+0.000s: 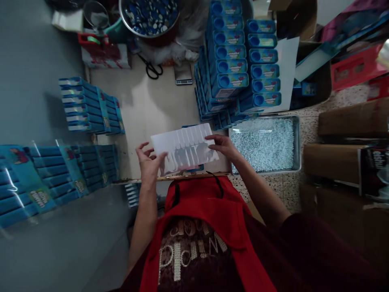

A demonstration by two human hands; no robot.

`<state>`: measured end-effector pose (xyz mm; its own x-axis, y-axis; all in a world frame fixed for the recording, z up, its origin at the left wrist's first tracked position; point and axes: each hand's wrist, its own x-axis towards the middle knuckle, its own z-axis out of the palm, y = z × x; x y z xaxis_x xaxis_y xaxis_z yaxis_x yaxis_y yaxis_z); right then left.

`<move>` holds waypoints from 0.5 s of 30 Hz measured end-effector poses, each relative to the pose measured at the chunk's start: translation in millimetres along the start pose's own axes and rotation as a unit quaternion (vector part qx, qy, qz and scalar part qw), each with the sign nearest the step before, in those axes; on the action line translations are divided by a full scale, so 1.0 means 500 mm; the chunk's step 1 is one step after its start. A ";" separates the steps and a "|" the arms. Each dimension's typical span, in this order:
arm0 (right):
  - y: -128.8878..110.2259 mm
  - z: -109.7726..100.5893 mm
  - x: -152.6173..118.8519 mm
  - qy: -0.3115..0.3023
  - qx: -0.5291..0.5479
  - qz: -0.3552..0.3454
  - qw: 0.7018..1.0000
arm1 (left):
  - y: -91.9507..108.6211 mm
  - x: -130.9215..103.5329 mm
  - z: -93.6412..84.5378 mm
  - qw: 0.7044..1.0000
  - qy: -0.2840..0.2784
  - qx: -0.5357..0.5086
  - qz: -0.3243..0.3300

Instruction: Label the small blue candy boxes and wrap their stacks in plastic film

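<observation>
A white sheet with a row of clear, glossy ridged strips [187,148] is held up over the table's front edge. My right hand [223,147] pinches its right edge between thumb and fingers. At its left edge is my left hand [149,159], thumb against the lower left corner and the other fingers spread apart. Beneath the sheet, a blue item [196,167] shows only in part.
Stacked blue boxes [232,81] stand at the back right, beside a metal tray [299,144] of small pale pellets. Scissors [153,71], a small scale [183,75] and a bowl [121,14] lie further back. Wrapped blue packs [88,107] are on the left.
</observation>
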<state>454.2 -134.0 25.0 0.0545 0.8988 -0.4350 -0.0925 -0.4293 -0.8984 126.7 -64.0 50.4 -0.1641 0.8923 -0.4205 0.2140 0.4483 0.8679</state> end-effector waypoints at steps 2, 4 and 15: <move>0.003 0.010 0.010 0.015 0.014 -0.001 1.000 | 0.006 0.004 -0.010 0.997 -0.079 -0.011 -0.017; 0.003 0.017 0.016 0.019 0.018 0.006 1.000 | 0.012 0.011 -0.022 0.988 -0.141 -0.003 -0.056; -0.101 0.096 0.007 0.116 -0.129 -0.095 0.980 | 0.087 0.010 -0.081 0.995 -0.088 0.005 -0.049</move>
<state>411.5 -104.9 71.7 0.2732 0.9332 -0.2335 0.1939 -0.2912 -0.9368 96.3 -42.3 96.9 -0.0143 0.8389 -0.5441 0.2144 0.5340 0.8178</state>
